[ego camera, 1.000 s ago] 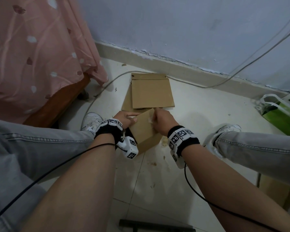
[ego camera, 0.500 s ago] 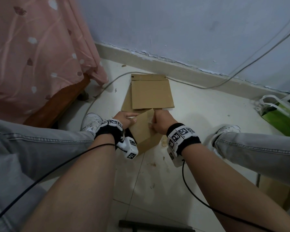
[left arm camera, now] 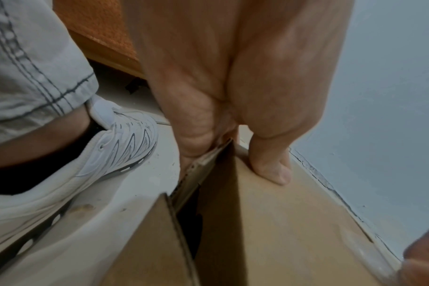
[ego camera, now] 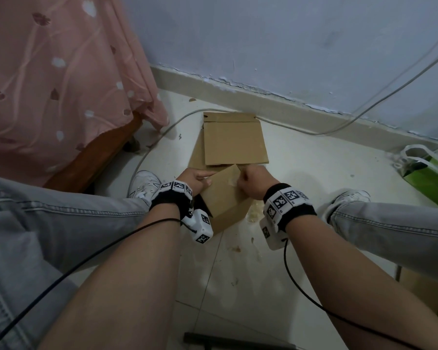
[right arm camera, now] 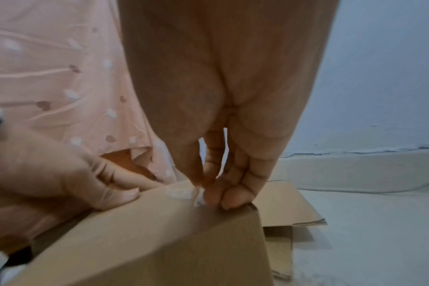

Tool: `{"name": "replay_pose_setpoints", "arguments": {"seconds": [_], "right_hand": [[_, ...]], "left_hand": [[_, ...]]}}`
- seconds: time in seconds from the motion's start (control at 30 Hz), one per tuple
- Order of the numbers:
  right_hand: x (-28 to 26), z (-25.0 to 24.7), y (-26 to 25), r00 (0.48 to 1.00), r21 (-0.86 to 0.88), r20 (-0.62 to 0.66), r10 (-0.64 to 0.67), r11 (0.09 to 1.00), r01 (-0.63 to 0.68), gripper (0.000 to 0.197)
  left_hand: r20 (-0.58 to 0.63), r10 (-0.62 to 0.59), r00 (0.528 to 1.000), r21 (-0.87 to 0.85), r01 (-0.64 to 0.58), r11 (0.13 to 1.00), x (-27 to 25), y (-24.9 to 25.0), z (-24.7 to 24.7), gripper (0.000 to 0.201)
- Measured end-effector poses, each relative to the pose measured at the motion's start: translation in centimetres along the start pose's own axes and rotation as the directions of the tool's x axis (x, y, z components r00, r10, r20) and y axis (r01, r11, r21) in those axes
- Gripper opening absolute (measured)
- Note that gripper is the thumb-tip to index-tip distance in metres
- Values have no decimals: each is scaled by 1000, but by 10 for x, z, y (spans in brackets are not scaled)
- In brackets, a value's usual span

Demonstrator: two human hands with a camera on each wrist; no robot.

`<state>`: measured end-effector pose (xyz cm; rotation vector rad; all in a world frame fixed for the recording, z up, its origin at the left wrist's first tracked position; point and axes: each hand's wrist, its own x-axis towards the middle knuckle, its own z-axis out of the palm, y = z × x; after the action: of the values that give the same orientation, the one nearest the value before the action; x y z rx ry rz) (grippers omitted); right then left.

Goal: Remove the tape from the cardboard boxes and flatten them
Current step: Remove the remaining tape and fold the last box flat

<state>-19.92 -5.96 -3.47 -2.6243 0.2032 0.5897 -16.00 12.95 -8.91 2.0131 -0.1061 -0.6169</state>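
Observation:
A small brown cardboard box (ego camera: 225,198) sits tilted on the floor between my feet. My left hand (ego camera: 196,179) grips its left top edge, thumb on the top face (left arm camera: 272,168) and fingers over the side flap. My right hand (ego camera: 250,179) pinches a strip of clear tape (right arm camera: 184,192) at the box's far top corner (right arm camera: 233,218), fingers curled against the cardboard. A flattened cardboard box (ego camera: 234,141) lies on the floor just beyond, near the wall.
A bed with a pink cover (ego camera: 61,84) and wooden frame stands at the left. A grey cable (ego camera: 364,109) runs along the wall base. A green bag (ego camera: 430,178) sits at the right. My knees and white shoes (ego camera: 144,183) flank the box.
My right hand has shifted slightly along the box's top corner while picking at the tape. The left hand and the box stay almost still.

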Motion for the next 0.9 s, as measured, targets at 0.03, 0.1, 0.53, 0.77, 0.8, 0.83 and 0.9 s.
{"name": "replay_pose_setpoints", "arguments": {"seconds": [0.03, 0.1, 0.53, 0.77, 0.8, 0.83, 0.9], "right_hand": [[1, -4, 2, 1000, 42, -5, 9, 999, -9, 17], [3, -11, 4, 999, 137, -36, 33, 990, -28, 21], [13, 16, -4, 992, 11, -129, -11, 1000, 13, 13], [16, 14, 8, 982, 193, -162, 100, 979, -68, 14], [15, 12, 10, 978, 212, -167, 124, 973, -88, 14], [14, 10, 12, 974, 219, -178, 143, 970, -102, 12], [13, 6, 15, 965, 244, -194, 177, 961, -127, 6]], "left_hand": [[-3, -1, 1000, 0, 1, 1000, 1, -1, 0, 31], [-6, -5, 1000, 0, 5, 1000, 2, -1, 0, 31], [5, -16, 1000, -48, 16, 999, -1, -2, 0, 30], [-6, -9, 1000, -65, 8, 998, -5, -2, 2, 31], [-9, -7, 1000, -70, 6, 998, -5, -2, 3, 31], [-7, -6, 1000, -77, 6, 997, -5, -3, 3, 31], [7, -8, 1000, -105, 9, 994, -4, -3, 3, 32]]}}
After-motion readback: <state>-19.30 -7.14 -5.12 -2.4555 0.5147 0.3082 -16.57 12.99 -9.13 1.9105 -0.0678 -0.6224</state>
